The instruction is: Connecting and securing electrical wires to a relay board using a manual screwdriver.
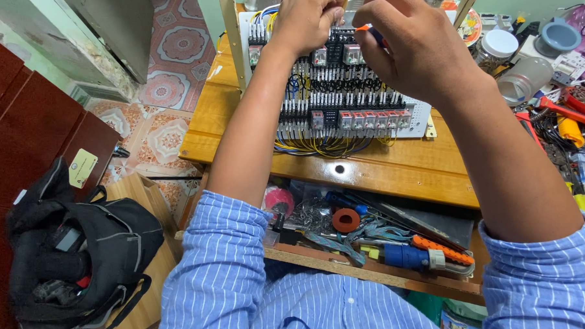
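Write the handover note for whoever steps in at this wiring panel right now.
Left hand: raised at the top edge of the white relay-and-terminal wiring panel, fingers pinched; what they pinch is hidden.
Right hand: closed on a small orange-and-blue-handled screwdriver, over the panel's upper rows.
Panel lies flat on the wooden workbench.
Done: the rows in view carry black, blue and yellow wires.
Left: top row, under the hands, cannot be judged.
Spare tools in the open drawer below.

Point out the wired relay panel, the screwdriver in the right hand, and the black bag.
Wired relay panel [346, 114]: head view, lower row of relays.
Screwdriver [373, 34]: head view, orange-and-blue handle between the right hand's fingers.
Black bag [108, 242]: head view, its top flap.
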